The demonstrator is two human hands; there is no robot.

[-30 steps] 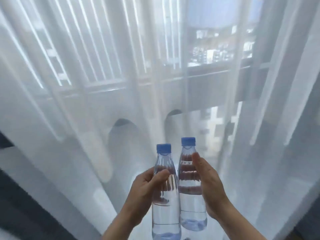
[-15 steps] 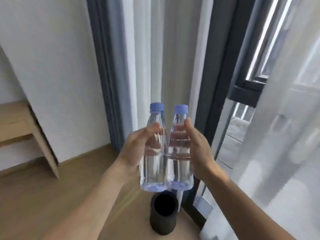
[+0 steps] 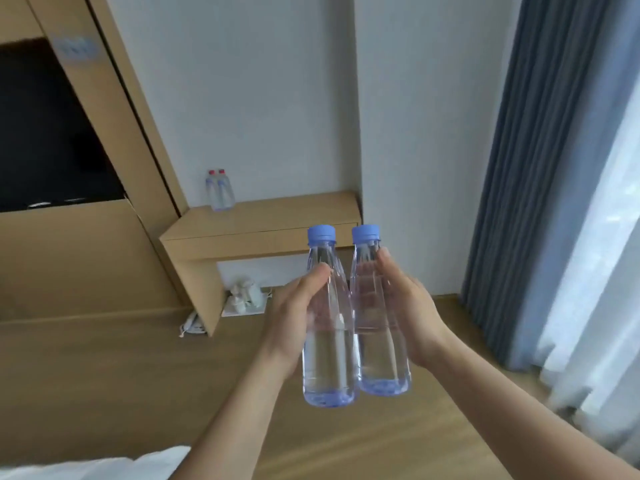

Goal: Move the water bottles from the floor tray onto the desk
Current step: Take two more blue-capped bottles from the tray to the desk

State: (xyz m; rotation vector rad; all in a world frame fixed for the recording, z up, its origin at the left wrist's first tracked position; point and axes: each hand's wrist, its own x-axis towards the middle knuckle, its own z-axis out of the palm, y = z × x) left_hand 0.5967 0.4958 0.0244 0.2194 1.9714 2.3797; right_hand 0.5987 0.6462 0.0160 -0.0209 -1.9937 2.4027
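I hold two clear water bottles with blue caps upright and side by side in front of me. My left hand (image 3: 294,317) grips the left bottle (image 3: 327,362) at its middle. My right hand (image 3: 408,313) grips the right bottle (image 3: 379,355) the same way. Both bottles touch each other and hang in the air above the wooden floor. Ahead stands the light wooden desk (image 3: 277,220), set against the white wall. Two red-capped bottles (image 3: 220,192) stand together at the desk's back left corner. No floor tray is in view.
A dark screen (image 3: 48,133) sits in a wooden wall unit to the left. Under the desk lie a white tray with small items (image 3: 246,299) and a white cord (image 3: 192,327). Grey and sheer curtains (image 3: 540,168) hang at the right. White bedding (image 3: 86,465) shows at the bottom left.
My view has swung left from the window and curtains to the desk wall. Both hands have kept the two bottles held together in front of me.
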